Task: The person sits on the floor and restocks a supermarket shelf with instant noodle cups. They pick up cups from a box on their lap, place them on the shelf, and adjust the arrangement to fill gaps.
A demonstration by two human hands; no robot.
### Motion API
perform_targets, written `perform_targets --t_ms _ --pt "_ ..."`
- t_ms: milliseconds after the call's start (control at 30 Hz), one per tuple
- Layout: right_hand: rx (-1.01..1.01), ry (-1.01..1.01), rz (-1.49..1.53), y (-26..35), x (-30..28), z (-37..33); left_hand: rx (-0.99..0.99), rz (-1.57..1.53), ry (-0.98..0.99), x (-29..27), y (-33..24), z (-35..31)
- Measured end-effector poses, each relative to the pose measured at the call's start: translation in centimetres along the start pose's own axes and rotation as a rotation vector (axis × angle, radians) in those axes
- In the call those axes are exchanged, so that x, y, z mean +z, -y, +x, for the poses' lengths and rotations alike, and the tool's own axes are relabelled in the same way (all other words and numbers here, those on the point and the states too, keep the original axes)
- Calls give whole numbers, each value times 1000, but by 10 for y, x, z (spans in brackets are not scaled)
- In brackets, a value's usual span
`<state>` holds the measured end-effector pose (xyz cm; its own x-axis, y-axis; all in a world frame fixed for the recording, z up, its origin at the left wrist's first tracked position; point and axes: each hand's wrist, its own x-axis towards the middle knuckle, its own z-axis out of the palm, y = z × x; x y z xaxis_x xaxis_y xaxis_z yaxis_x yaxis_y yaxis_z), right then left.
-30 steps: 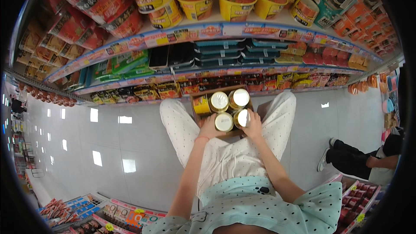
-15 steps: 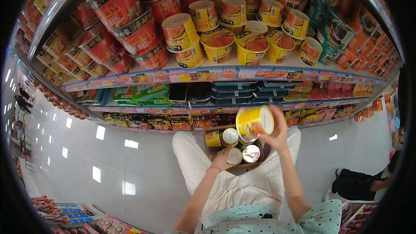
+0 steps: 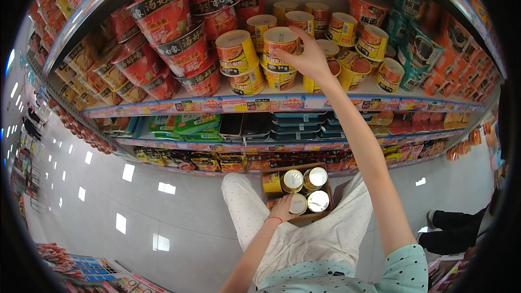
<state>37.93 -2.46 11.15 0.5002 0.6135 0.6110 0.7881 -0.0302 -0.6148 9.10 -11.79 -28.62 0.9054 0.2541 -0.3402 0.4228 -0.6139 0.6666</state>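
Observation:
My right hand reaches up to the shelf, its thumb and fingers round a yellow instant noodle cup. That cup sits atop another yellow cup at the shelf's front, beside a similar stack of two. Down between my knees stands an open cardboard box with several noodle cups in it, most with pale or shiny lids up. My left hand is in the box, curled against the side of a pale-lidded cup; part of its fingers is hidden.
Red noodle tubs crowd the left of the shelf, teal tubs the right. Lower shelves carry green packs and dark trays. Another person's dark-trousered legs are at the right on the grey tiled floor.
My right hand has carried the yellow noodle cup from above the box up to the shelf and onto another cup. My left hand has stayed in the box.

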Motion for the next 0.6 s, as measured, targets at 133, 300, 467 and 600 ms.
perform_targets --t_ms 133,300,467,600 --pt "-45 -53 -58 1 13 -3 -26 53 -33 6 -1 -2" --pt "-30 -59 -32 2 15 -7 13 133 -24 3 -13 -1" --pt "-54 -15 -59 3 11 -7 36 182 -67 7 -16 1" --pt "-294 -74 0 7 -8 -19 8 95 -79 5 -13 3"
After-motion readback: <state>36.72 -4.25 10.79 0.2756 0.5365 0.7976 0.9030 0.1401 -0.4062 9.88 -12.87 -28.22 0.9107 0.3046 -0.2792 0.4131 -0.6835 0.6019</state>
